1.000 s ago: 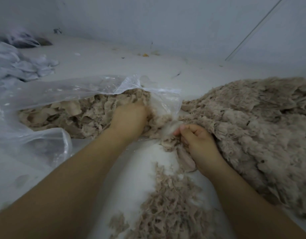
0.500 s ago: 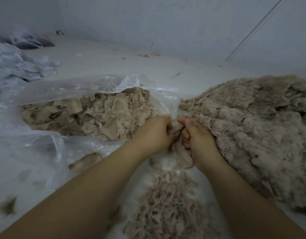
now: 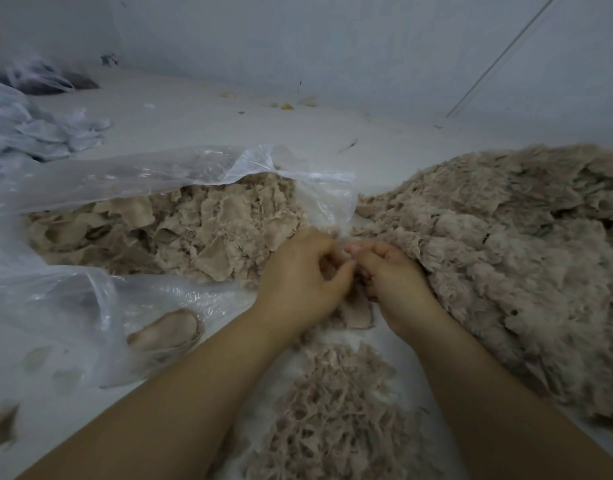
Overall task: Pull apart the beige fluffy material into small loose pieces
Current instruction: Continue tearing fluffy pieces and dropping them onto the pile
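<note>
A big mound of beige fluffy material (image 3: 506,258) fills the right side. My left hand (image 3: 300,282) and my right hand (image 3: 390,282) meet at its left edge, fingers curled, both pinching one small beige piece (image 3: 355,310) that hangs between them. Torn beige pieces (image 3: 180,230) lie inside an open clear plastic bag (image 3: 132,181) to the left. A loose heap of shredded bits (image 3: 332,410) lies on the white surface between my forearms.
One flat beige piece (image 3: 165,329) sits under the bag's near plastic flap. Crumpled white plastic or cloth (image 3: 38,129) lies at the far left. A pale wall (image 3: 332,46) closes the back, with small scraps along its foot.
My left hand came out of the bag and moved right to meet my right hand. Both hands now hold the same small piece at the mound's edge.
</note>
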